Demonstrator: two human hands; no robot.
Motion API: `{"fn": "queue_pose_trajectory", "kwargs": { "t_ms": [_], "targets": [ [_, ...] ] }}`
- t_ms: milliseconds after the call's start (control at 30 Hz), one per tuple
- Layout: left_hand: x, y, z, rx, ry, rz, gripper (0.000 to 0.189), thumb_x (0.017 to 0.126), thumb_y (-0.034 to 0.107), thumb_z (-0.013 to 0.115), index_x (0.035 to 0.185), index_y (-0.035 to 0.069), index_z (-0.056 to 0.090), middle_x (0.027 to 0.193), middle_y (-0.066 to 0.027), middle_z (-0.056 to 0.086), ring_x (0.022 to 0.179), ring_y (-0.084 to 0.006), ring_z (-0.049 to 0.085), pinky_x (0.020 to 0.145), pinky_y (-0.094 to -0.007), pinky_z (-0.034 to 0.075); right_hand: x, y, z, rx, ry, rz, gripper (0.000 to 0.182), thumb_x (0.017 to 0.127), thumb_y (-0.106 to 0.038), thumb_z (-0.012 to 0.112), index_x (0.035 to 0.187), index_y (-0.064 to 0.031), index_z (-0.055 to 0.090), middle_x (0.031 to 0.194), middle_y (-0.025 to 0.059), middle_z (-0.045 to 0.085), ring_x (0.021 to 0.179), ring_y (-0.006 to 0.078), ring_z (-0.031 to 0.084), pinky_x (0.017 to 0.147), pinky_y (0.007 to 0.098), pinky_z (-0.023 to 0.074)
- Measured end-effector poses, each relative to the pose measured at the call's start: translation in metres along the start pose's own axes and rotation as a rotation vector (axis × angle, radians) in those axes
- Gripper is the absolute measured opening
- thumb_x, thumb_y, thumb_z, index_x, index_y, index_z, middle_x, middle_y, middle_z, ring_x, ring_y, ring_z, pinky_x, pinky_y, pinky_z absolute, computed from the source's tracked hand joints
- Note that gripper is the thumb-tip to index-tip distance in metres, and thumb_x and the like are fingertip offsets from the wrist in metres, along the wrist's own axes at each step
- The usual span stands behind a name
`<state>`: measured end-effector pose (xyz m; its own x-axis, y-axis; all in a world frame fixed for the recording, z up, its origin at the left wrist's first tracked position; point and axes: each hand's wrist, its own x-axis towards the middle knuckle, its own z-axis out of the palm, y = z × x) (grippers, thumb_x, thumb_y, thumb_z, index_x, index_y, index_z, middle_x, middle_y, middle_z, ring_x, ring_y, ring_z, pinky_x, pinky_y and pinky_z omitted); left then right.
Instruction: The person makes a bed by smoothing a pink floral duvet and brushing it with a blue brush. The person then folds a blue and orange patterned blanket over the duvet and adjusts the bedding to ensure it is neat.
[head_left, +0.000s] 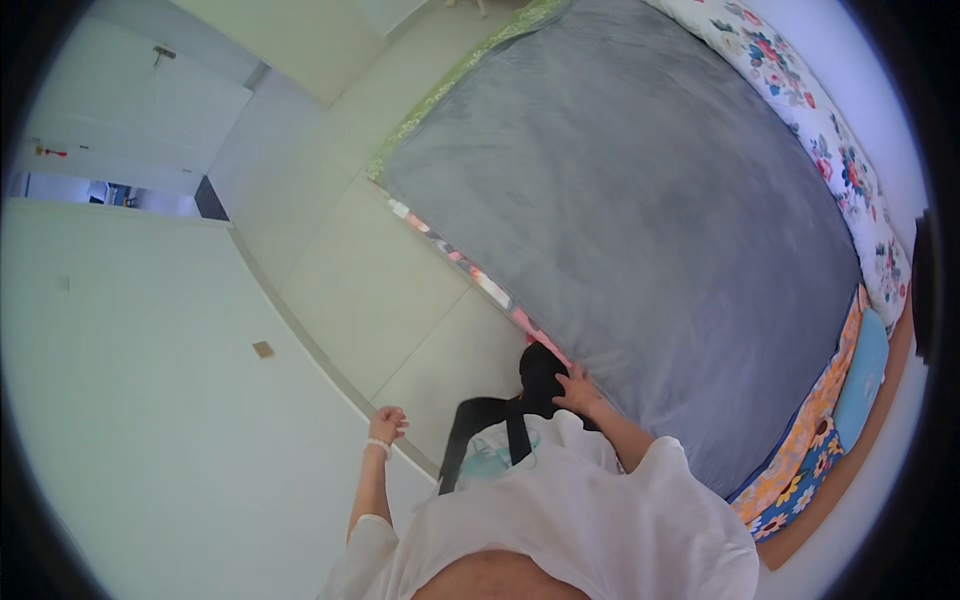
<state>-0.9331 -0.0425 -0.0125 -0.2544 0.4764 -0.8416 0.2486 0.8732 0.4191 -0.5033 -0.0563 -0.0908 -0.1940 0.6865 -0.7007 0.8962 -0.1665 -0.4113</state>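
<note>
My right hand (579, 391) rests at the near edge of a bed, its fingers spread against the side of a grey bedsheet (637, 202). A pink, white and grey patterned strip of bedding (480, 281) shows below the sheet along that edge. Beside this hand is my black-clad leg (541, 367). My left hand (388, 424), with a pale beaded bracelet (379, 447) at its wrist, hangs away from the bed near the wall. Its fingers are loosely bent, and nothing shows in them. A pale turquoise item (486, 459) lies partly hidden below my white shirt (540, 502).
A rolled floral quilt (806, 97) lies along the bed's far right side. A light-blue pillow (861, 382) and daisy-patterned bedding (799, 487) sit by the wooden headboard (832, 495). Pale floor tiles (375, 277) run between bed and white wall (150, 375). A white door (127, 90) stands upper left.
</note>
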Motion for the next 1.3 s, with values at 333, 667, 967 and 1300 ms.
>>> {"fn": "queue_pose_trajectory", "kwargs": {
  "t_ms": [333,667,967,1300],
  "targets": [
    [0.051,0.013,-0.068,-0.057,-0.011,-0.241,0.02,0.081,0.02,0.052,0.096,0.006,0.052,0.083,-0.0062,0.058,0.071,-0.0183,0.06,0.055,-0.0322,0.048,0.149,-0.023,-0.175,0.201,0.632,0.177,0.043,0.077,-0.022,0.05,0.115,-0.0046,0.044,0.12,0.0193,0.042,0.111,0.0343,0.039,0.093,0.0397,0.0323],
    [0.179,0.046,-0.253,-0.112,-0.038,-0.48,0.025,0.08,0.022,0.053,0.1,0.007,0.048,0.085,-0.0094,0.056,0.072,-0.0251,0.059,0.057,-0.0411,0.049,0.305,-0.22,-0.134,0.115,0.39,0.387,0.075,0.066,-0.043,0.058,0.129,-0.0123,0.03,0.131,0.0252,0.024,0.125,0.039,0.01,0.099,0.0535,0.0095],
    [0.354,0.27,-0.456,0.183,0.146,-0.056,0.019,0.081,0.021,0.049,0.094,0.007,0.049,0.073,-0.0063,0.055,0.058,-0.0189,0.057,0.045,-0.032,0.045,0.4,-0.349,-0.195,0.49,0.439,0.227,0.041,0.068,-0.029,0.058,0.1,-0.0029,0.054,0.088,0.0232,0.056,0.09,0.0367,0.052,0.078,0.0411,0.0415],
    [0.442,0.507,-0.416,0.405,-0.101,0.449,0.018,0.082,0.018,0.051,0.092,0.003,0.054,0.074,-0.0048,0.057,0.064,-0.0139,0.059,0.046,-0.024,0.045,0.5,-0.391,-0.287,0.542,0.712,0.595,0.044,0.066,-0.026,0.06,0.098,-0.0012,0.043,0.094,0.0216,0.052,0.091,0.0382,0.049,0.078,0.0432,0.0423]
  ]
}}
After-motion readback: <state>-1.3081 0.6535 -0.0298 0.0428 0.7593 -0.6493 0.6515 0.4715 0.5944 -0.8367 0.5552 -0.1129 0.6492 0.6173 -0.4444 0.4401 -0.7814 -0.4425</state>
